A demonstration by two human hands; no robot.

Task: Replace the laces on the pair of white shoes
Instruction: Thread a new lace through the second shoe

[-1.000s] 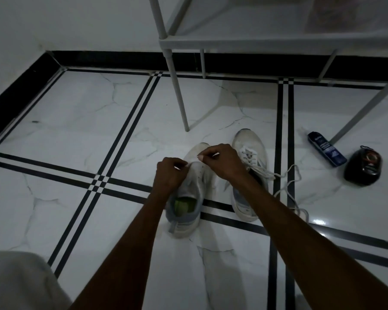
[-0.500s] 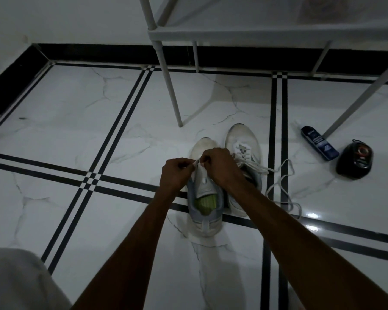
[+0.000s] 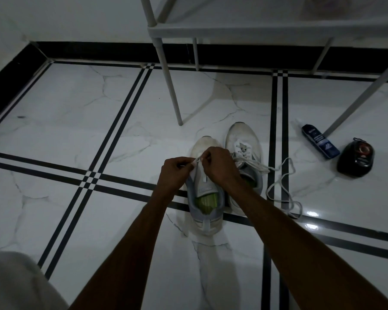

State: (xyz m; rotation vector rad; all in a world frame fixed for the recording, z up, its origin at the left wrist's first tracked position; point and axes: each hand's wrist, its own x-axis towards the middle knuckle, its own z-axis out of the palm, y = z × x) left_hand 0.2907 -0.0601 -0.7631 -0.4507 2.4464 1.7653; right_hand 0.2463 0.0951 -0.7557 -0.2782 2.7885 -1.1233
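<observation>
Marble-patterned floor tiles (image 3: 65, 121) crossed by black stripes carry a pair of white shoes set side by side, toes pointing away from the person bent over them. On the left shoe (image 3: 205, 198), the left hand (image 3: 175, 173) and the right hand (image 3: 220, 166) meet over the lower eyelets, each with fingers curled and pinching a short white end of lace (image 3: 196, 161); the tongue below them lies bare and the green insole shows through the open collar. Judging by this, the step in hand is the first threading of a lace through the bottom eyelets of this shoe, with nearly all of the lacing yet to do.

The next move appears to call for pulling both ends through evenly, then crossing them up the rows, a fiddly job in this dim light, where the eyelets themselves cannot be made out under the knuckles.

Touching the first on its right, the right shoe (image 3: 242, 139) is laced partway at the toe, its loose lace (image 3: 282, 186) trailing in loops across the tiles to the right; whether that lace is old or new cannot be told.

Farther right lie a dark blue bottle (image 3: 319, 142) on its side and, just beside it, a black rounded object (image 3: 354, 158) with a red-ringed top. A white metal rack (image 3: 255, 30) stands at the wall, one leg (image 3: 169, 81) planted just beyond the shoes' toes; it crowds the space ahead but does not touch them. Pale cloth (image 3: 14, 283) fills the lower left corner.
</observation>
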